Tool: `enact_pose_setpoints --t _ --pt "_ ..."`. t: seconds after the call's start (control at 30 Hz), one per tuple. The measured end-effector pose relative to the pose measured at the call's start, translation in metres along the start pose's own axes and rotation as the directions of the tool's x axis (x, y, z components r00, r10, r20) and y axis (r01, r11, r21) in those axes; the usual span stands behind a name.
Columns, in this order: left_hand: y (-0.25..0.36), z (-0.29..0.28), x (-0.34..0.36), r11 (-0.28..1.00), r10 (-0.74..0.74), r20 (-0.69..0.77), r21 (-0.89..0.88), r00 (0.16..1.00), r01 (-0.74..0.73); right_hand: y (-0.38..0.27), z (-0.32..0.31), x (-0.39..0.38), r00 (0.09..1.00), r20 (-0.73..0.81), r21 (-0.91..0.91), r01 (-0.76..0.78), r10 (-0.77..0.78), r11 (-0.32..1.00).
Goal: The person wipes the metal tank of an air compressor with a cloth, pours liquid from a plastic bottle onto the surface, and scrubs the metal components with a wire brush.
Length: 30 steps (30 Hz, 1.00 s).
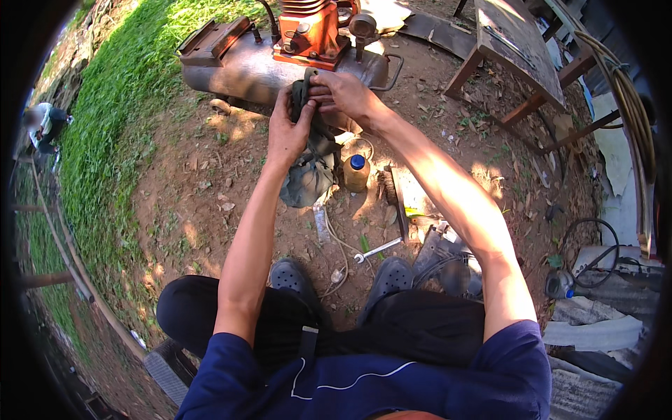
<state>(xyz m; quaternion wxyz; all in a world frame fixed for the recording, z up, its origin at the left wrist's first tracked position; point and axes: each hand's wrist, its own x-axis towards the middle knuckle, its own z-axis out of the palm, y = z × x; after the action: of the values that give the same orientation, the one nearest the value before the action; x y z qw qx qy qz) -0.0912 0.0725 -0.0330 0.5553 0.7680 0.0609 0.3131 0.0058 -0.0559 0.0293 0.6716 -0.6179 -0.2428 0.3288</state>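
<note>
A dark grey-green cloth point(308, 176) hangs from both my hands, bunched at the top and trailing down toward the ground. My left hand point(288, 133) is closed on its bunched part, thumb pointing upward. Close against it, my right hand point(341, 94) pinches the same cloth with bent fingers. Just beyond the hands lies an air compressor with a worn metal tank point(227, 73) and an orange pump head point(308, 35). The hands cover part of the tank's near side. Below the right forearm stands a bottle point(355, 178) of brownish liquid with a blue cap.
Nearer me lie a brush point(392, 189), an open-ended wrench point(379, 250), a cord with a plug point(337, 275) and dark metal parts point(451, 262). A wooden table point(521, 52) stands far right, above coiled hose point(630, 119). A person point(45, 126) is far left beyond the grass.
</note>
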Motion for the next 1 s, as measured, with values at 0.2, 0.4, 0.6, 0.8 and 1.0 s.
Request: enact_pose_setpoints --t 0.2,0.4,0.6,0.8,1.0 --pt "0.003 0.010 0.016 0.928 -0.191 -0.059 -0.335 0.980 0.161 0.007 -0.091 0.022 0.907 -0.390 -0.036 0.159 -0.160 0.987" --pt "-0.001 0.053 0.072 0.974 -0.162 -0.008 -0.160 0.987 0.159 0.045 -0.124 0.042 0.638 -0.715 -0.376 -0.007 -0.286 0.927" --pt "-0.059 0.094 0.082 0.597 0.547 0.145 0.623 0.824 -0.506 0.055 -0.112 0.048 0.559 -0.748 -0.427 0.008 -0.358 0.904" --pt "-0.065 0.099 0.064 0.670 0.415 0.279 0.551 0.866 -0.498 0.069 -0.115 0.054 0.558 -0.598 -0.665 0.054 -0.575 0.745" --pt "-0.054 0.106 0.064 0.568 0.340 0.344 0.666 0.875 -0.483 0.087 -0.112 0.068 0.506 -0.486 -0.780 0.118 -0.713 0.615"
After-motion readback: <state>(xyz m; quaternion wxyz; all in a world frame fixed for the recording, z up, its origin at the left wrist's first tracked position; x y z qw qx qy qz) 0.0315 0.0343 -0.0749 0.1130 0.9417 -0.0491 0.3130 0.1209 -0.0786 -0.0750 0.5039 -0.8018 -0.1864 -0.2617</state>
